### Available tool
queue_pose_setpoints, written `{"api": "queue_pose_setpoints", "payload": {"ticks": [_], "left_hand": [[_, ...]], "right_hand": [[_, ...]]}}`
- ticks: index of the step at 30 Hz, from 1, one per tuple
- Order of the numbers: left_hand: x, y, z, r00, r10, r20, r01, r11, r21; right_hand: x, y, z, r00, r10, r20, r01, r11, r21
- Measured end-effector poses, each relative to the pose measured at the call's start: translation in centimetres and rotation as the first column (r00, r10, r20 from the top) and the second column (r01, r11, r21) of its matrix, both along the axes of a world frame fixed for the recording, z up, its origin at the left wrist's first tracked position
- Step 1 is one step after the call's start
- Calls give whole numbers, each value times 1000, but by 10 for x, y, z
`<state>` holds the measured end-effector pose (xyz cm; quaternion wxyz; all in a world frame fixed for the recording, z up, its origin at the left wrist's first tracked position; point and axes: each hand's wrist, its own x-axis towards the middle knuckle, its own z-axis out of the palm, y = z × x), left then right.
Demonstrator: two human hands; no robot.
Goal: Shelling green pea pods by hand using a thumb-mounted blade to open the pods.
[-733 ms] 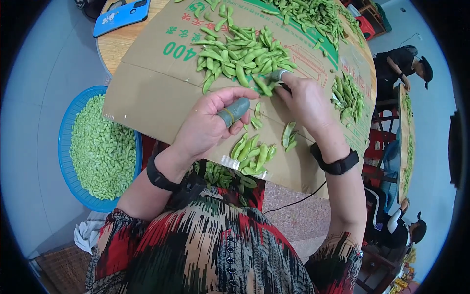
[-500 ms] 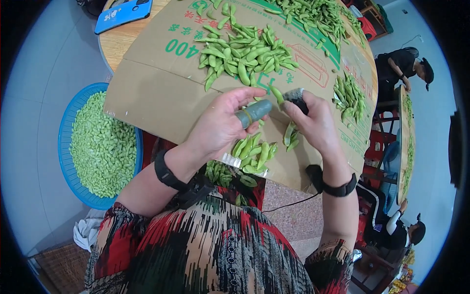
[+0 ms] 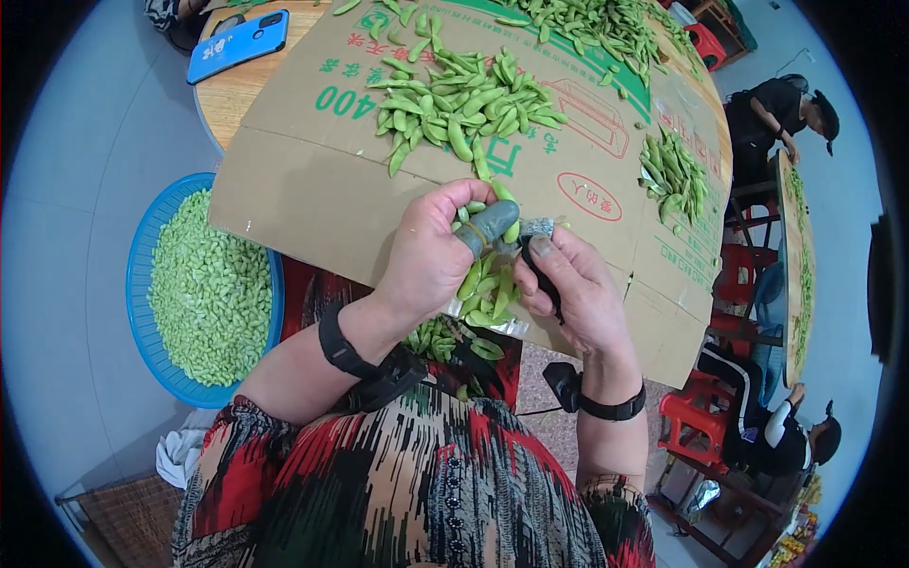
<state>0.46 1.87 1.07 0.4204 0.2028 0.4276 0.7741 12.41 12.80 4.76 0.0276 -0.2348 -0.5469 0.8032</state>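
My left hand (image 3: 426,251) pinches a green bean pod (image 3: 502,197) over the cardboard sheet (image 3: 303,194). A grey-green finger cover (image 3: 488,227) with a yellow band sits on its thumb. Right beside it, my right hand (image 3: 587,289) is closed round a small black-handled tool (image 3: 542,279); a grey, rough-looking wrap (image 3: 537,227) shows at its upper end, close to the pod. The tool's working end is hidden. Below the hands, pods (image 3: 488,293) lie at the cardboard's near edge. A pile of whole pods (image 3: 464,104) lies just beyond.
On my left stands a blue basket (image 3: 135,284) full of shelled beans (image 3: 208,293). A blue phone (image 3: 239,45) rests on the wooden table. More pods lie at the right (image 3: 677,175) and far edge (image 3: 592,33). Two people sit at another table (image 3: 786,275) near red stools (image 3: 693,417).
My right hand has come left and down toward my left hand. The pod that was by my right fingers is now in my left hand. The view has shifted slightly.
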Motion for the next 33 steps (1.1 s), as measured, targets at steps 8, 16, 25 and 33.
{"api": "queue_pose_setpoints", "payload": {"ticks": [8, 16, 25, 33], "left_hand": [[3, -1, -7, 917, 123, -380, -175, 979, -104], [-19, -8, -10, 896, -396, 198, 389, 918, 74], [-13, -6, -3, 840, -206, -502, 51, 951, -306], [-15, -1, -2, 902, -202, -381, 125, 968, -215]], "right_hand": [[0, -5, -9, 999, -14, -35, 11, 996, -84], [1, -8, -2, 997, -45, 61, 59, 965, -254], [-1, -8, -21, 990, -122, 73, 89, 932, 351], [-4, -16, -23, 984, -179, -22, 134, 646, 751]]}}
